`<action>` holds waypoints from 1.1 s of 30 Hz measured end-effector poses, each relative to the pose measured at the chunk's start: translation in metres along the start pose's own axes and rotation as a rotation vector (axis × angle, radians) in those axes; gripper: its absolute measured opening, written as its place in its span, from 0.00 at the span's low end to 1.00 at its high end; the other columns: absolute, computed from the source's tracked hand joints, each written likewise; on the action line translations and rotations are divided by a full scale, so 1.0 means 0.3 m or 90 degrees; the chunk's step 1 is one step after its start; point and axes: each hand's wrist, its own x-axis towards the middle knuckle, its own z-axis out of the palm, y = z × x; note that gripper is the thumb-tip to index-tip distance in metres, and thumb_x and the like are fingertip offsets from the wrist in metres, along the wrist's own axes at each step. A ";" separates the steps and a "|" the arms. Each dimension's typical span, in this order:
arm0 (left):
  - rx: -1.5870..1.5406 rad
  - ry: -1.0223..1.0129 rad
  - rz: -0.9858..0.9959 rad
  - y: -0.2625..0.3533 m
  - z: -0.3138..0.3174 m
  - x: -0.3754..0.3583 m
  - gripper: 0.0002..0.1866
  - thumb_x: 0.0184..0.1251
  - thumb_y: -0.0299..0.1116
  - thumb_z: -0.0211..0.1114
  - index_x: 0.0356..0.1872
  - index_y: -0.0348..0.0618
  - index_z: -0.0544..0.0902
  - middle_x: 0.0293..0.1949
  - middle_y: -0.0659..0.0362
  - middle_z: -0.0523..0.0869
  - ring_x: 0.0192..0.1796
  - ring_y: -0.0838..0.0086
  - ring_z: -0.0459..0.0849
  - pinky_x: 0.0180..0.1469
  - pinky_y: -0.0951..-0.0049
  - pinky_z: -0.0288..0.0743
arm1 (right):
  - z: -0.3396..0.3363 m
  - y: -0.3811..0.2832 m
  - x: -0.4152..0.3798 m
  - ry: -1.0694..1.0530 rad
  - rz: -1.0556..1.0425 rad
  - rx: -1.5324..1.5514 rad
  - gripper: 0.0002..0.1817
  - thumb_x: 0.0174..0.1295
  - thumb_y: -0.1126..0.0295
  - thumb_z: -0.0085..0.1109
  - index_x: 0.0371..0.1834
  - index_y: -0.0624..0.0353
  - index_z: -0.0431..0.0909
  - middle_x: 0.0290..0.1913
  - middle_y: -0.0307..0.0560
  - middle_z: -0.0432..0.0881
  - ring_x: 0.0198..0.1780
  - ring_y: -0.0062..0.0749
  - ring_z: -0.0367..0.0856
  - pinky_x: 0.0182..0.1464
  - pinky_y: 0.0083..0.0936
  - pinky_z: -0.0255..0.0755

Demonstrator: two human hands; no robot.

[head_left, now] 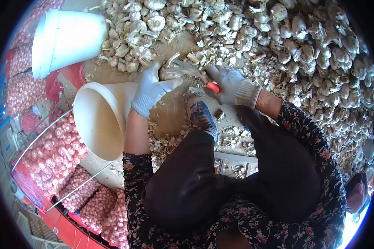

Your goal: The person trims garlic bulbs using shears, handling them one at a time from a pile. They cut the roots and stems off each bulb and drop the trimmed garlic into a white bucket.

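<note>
In a pale grey glove, my left hand is closed around a garlic bulb whose stem sticks up and to the right. My right hand, gloved too, grips shears by their red handles. The metal blades reach leftward to the bulb and its stem, between my two hands. Whether the blades touch the stem is hard to tell. Both hands are above the dusty floor, just beyond my knees.
A large heap of garlic covers the back and right. An open white bucket lies beside my left forearm, another bucket behind it. Net bags of garlic stand at left. Peelings surround my shoe.
</note>
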 end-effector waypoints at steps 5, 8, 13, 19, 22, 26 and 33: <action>0.190 -0.038 -0.014 -0.023 0.025 0.020 0.27 0.50 0.26 0.71 0.54 0.34 0.73 0.43 0.59 0.81 0.41 0.80 0.80 0.43 0.79 0.76 | 0.002 -0.010 -0.037 -0.016 0.048 0.179 0.19 0.60 0.55 0.55 0.40 0.62 0.69 0.29 0.62 0.78 0.37 0.58 0.79 0.43 0.47 0.71; 0.015 0.011 0.026 -0.058 0.046 0.035 0.26 0.51 0.28 0.71 0.53 0.36 0.73 0.43 0.59 0.82 0.41 0.78 0.81 0.44 0.78 0.76 | 0.008 0.031 -0.079 0.039 0.050 0.174 0.17 0.59 0.56 0.56 0.34 0.61 0.71 0.25 0.62 0.78 0.34 0.59 0.79 0.40 0.47 0.71; -0.577 0.079 0.069 -0.102 0.182 0.015 0.25 0.54 0.31 0.67 0.55 0.45 0.72 0.45 0.58 0.81 0.46 0.71 0.82 0.43 0.76 0.75 | 0.003 0.072 -0.107 0.007 0.103 0.058 0.21 0.60 0.54 0.55 0.43 0.62 0.66 0.30 0.59 0.79 0.36 0.55 0.81 0.41 0.46 0.72; -0.590 0.052 0.128 -0.186 0.192 0.013 0.29 0.53 0.30 0.68 0.59 0.48 0.70 0.49 0.61 0.78 0.48 0.74 0.78 0.45 0.70 0.74 | -0.016 0.003 -0.064 0.081 0.041 -0.164 0.23 0.59 0.55 0.54 0.48 0.62 0.65 0.39 0.58 0.77 0.40 0.54 0.80 0.44 0.43 0.73; -0.481 0.063 0.079 -0.154 0.145 -0.002 0.31 0.52 0.29 0.69 0.60 0.45 0.69 0.49 0.60 0.78 0.46 0.74 0.79 0.41 0.73 0.74 | -0.025 -0.007 -0.063 0.057 0.048 -0.188 0.25 0.58 0.54 0.54 0.51 0.62 0.65 0.40 0.57 0.76 0.40 0.52 0.80 0.45 0.43 0.73; -0.381 0.051 0.077 -0.126 0.138 -0.011 0.31 0.50 0.28 0.69 0.59 0.42 0.69 0.45 0.59 0.79 0.43 0.74 0.80 0.39 0.74 0.76 | 0.011 0.014 -0.064 0.096 0.007 -0.197 0.26 0.58 0.53 0.54 0.52 0.63 0.64 0.40 0.57 0.76 0.40 0.51 0.80 0.45 0.43 0.73; -0.396 0.100 0.056 -0.121 0.176 -0.006 0.27 0.46 0.24 0.68 0.52 0.31 0.73 0.44 0.57 0.80 0.47 0.74 0.80 0.51 0.71 0.75 | 0.022 0.010 -0.057 0.047 0.018 -0.235 0.25 0.60 0.55 0.54 0.50 0.64 0.65 0.39 0.58 0.78 0.39 0.52 0.80 0.44 0.44 0.73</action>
